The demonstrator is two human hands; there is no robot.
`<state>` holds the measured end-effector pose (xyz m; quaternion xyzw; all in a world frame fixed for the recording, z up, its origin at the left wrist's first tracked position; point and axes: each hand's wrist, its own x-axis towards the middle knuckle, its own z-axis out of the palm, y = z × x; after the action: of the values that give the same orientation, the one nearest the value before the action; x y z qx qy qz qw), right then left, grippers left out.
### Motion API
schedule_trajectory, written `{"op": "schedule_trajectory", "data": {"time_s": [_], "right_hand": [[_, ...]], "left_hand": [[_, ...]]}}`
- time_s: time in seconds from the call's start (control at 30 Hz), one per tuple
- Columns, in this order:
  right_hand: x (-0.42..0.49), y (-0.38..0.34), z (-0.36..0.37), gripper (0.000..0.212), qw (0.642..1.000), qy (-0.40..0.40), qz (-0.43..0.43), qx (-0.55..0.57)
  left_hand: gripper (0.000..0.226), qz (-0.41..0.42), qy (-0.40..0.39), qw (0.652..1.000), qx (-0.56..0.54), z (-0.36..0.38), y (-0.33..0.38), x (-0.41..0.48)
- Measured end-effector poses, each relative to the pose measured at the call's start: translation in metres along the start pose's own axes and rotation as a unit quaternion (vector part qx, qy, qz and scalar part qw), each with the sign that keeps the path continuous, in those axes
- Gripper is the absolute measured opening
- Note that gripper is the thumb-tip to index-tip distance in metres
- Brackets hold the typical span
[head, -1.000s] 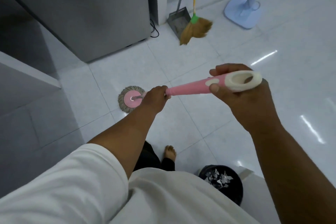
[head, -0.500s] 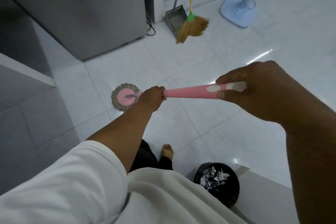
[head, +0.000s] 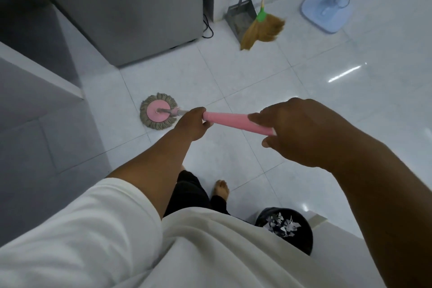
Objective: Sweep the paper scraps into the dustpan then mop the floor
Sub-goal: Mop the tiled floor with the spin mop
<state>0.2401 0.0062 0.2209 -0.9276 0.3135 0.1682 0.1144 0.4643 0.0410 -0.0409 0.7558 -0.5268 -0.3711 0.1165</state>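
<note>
I hold a pink-handled mop [head: 233, 121] in both hands. My left hand [head: 192, 124] grips the lower part of the handle, and my right hand [head: 301, 131] covers its top end. The round mop head [head: 158, 113], pink disc with a grey fringe, rests flat on the white tiled floor near a grey cabinet corner. A grey dustpan [head: 240, 18] and a straw broom [head: 261, 29] with a yellow handle lean at the back wall. Paper scraps [head: 282, 224] lie inside a black bin [head: 301, 241] beside my right leg.
A grey fridge [head: 131, 7] stands at the back left with a black cable [head: 208, 30] at its corner. A grey counter [head: 30, 91] juts in from the left. A light blue fan base [head: 325, 11] sits at the back right. My bare foot [head: 221, 190] is below the handle.
My right hand has slid over the handle's white top end, hiding it. The handle's top has tipped lower. The mop head stays near the counter corner.
</note>
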Motion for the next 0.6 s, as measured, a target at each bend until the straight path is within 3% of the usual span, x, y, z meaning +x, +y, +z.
{"op": "schedule_trajectory", "data": {"time_s": [0.07,0.17,0.37,0.6], "right_hand": [[0.008,-0.001,-0.003,0.046,0.999,-0.018,-0.014,-0.027],[0.018,-0.006,-0.005,0.053,0.997,-0.051,-0.025,-0.061],[0.040,-0.030,0.008,0.049,0.991,-0.063,-0.046,-0.105],[0.120,-0.079,0.016,0.064,0.991,-0.103,-0.051,-0.066]], "left_hand": [[0.048,0.000,-0.010,1.000,-0.013,-0.007,0.001,0.002],[0.026,0.005,-0.007,1.000,-0.016,-0.010,-0.002,0.004],[0.014,-0.025,-0.019,0.999,0.025,-0.029,-0.026,0.010],[0.033,-0.096,-0.063,0.992,0.054,-0.082,-0.096,0.047]]}}
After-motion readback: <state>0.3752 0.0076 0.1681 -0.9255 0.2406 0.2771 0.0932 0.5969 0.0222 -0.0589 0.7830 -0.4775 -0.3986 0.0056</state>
